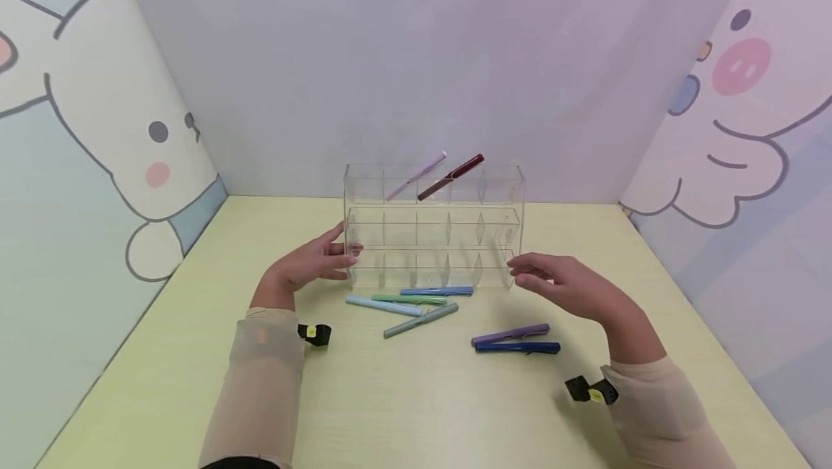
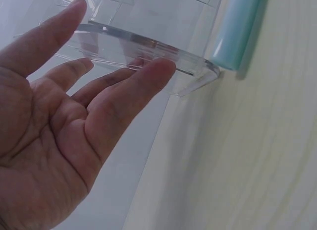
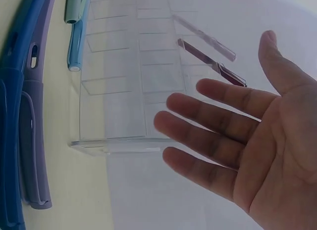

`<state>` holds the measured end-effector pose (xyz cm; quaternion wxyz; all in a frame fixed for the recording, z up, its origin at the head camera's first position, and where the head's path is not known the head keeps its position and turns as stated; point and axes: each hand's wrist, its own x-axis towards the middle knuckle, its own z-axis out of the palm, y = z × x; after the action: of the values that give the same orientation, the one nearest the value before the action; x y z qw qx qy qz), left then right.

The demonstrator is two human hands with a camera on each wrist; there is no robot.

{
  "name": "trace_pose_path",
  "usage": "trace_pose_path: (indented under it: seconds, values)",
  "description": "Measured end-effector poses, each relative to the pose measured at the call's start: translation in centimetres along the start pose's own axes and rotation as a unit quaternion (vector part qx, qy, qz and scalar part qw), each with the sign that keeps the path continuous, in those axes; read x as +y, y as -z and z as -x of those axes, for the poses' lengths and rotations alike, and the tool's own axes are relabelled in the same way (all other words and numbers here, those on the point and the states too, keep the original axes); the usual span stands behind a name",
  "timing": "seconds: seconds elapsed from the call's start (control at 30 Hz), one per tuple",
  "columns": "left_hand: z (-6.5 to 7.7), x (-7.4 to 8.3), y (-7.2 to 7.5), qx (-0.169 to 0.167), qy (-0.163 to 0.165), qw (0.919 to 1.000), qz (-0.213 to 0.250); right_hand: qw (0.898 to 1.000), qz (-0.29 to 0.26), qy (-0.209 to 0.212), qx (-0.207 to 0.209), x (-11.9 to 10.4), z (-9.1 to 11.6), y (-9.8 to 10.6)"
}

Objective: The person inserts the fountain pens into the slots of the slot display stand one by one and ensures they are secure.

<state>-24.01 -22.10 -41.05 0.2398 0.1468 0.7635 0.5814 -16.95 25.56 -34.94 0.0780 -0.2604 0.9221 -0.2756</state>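
Note:
A clear stepped organizer [image 1: 464,248] with three tiers of compartments stands upright on the table. A lilac pen [image 1: 416,176] and a dark red pen [image 1: 451,177] lean in its top tier. Beside the organizer's left end is my left hand [image 1: 312,263], fingers extended and spread; the left wrist view shows its fingertips overlapping the clear wall. My right hand [image 1: 572,285] is at the opposite end, fingertips close by the lower front corner. In the right wrist view its palm and fingers [image 3: 198,141] are relaxed and hold nothing.
In front of the organizer lie a blue pen [image 1: 437,291], a green pen [image 1: 409,299], a light blue pen [image 1: 383,305] and a grey-green pen [image 1: 421,321]. Nearer the right hand are a purple pen [image 1: 510,334] and a dark blue pen [image 1: 518,347]. Printed panels enclose the table.

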Motion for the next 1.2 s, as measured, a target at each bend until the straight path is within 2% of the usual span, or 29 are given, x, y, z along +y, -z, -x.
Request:
trace_pose_path:
  seconds: [0.2,0.43,0.6,0.93,1.2]
  values:
    - [0.1,0.2,-0.1,0.002,0.005,1.0,-0.007,0.997,-0.01,-0.03,-0.064,0.0,0.2,-0.3]
    - [0.0,0.0,0.0,-0.001,0.005,1.0,0.0,0.989,-0.001,-0.068,-0.133,0.2,0.2,-0.2]
    - [0.0,-0.1,0.1,0.002,0.007,1.0,0.0,0.985,0.018,-0.066,-0.16,0.2,0.0,-0.5]
    - [0.0,0.0,0.1,0.001,0.007,1.0,-0.003,0.965,0.079,-0.142,-0.204,1.2,-0.6,-2.6]
    - [-0.1,0.0,0.2,-0.002,0.007,1.0,-0.005,0.963,0.126,-0.115,-0.206,1.8,-1.2,-3.9]
